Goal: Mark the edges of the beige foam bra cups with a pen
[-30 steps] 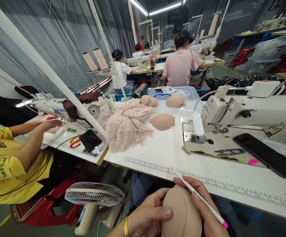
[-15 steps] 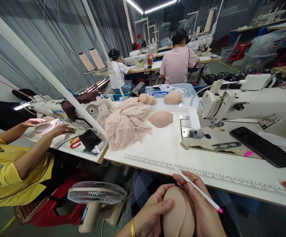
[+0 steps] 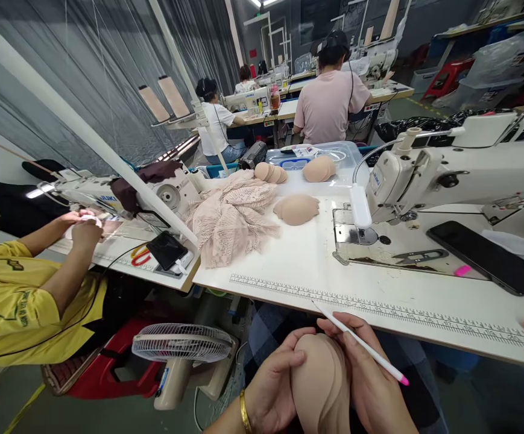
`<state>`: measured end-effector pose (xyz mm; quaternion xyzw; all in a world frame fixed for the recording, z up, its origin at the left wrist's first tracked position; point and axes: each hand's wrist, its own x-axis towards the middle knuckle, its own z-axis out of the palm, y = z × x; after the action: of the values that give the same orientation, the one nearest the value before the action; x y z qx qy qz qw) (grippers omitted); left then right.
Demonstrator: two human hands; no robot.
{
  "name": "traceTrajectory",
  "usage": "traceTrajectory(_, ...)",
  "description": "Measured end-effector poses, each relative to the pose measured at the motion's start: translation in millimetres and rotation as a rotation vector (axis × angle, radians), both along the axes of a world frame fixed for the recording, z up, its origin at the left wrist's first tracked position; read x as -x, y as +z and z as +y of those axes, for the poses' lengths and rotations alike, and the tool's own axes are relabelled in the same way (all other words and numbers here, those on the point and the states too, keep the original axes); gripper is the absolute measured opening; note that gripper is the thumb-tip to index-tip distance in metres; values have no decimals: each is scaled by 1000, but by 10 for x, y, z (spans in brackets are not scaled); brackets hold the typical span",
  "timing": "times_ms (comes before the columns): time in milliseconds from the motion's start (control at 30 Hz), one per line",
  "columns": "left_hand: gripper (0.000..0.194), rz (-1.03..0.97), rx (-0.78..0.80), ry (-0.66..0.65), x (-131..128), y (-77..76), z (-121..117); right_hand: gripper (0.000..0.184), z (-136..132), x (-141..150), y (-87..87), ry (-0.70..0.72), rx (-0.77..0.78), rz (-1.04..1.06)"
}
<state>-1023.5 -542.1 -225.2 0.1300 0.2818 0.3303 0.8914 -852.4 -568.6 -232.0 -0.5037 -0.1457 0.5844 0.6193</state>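
Observation:
Over my lap, just below the table's front edge, a stack of beige bra cups point(image 3: 316, 380) stands between my two hands. My left hand point(image 3: 271, 383) is closed round its left side, thumb on the front cup. Against the right side of the stack rests my right hand point(image 3: 372, 377), which also grips a slim white pen point(image 3: 363, 345) with a pink end, its tip pointing up and left. The cups' lower ends leave the picture. On the table lie another beige cup piece point(image 3: 296, 210) and a heap of pale pink lace point(image 3: 234, 223).
A white sewing machine point(image 3: 424, 175) stands at right, with thread snips point(image 3: 419, 257) and a black phone point(image 3: 488, 256) by it. More cups point(image 3: 319, 169) sit on a clear plastic box point(image 3: 347, 160). A fan point(image 3: 183, 349) is below left; a yellow-sleeved co-worker point(image 3: 26, 295) sews beyond it.
The cups in my hands now show more layered edges, fanned toward my right hand. The pen stays in my right hand. My view has shifted slightly, and the co-worker's hands have come closer together.

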Motion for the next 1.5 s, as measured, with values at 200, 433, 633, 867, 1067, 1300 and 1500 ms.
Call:
traceTrajectory(200, 51, -75, 47, -50, -97, -23, 3, 47, -42, 32, -101, 12, -74, -11)
traceTrajectory(433, 57, -131, 1, -80, -190, 73, 36, 40, -62, 130, 47, -47, -176, -103)
traceTrajectory(633, 51, -92, 55, -86, -207, 96, 48, 42, -78, 176, 124, -84, -209, -179)
traceTrajectory(867, 39, -142, 47, 12, -243, 105, 42, 36, -57, 101, 57, -71, -175, -51)
traceTrajectory(1067, 45, -169, 30, 33, -253, 144, 48, 38, -75, 87, 108, -54, -251, -155)
traceTrajectory(1300, 52, -196, 7, -11, -192, 124, 82, 64, -105, 83, 211, 12, -487, -539)
traceTrajectory(1500, 59, -204, -17, -49, -110, 30, 75, 62, -86, 8, 221, -100, -498, -611)
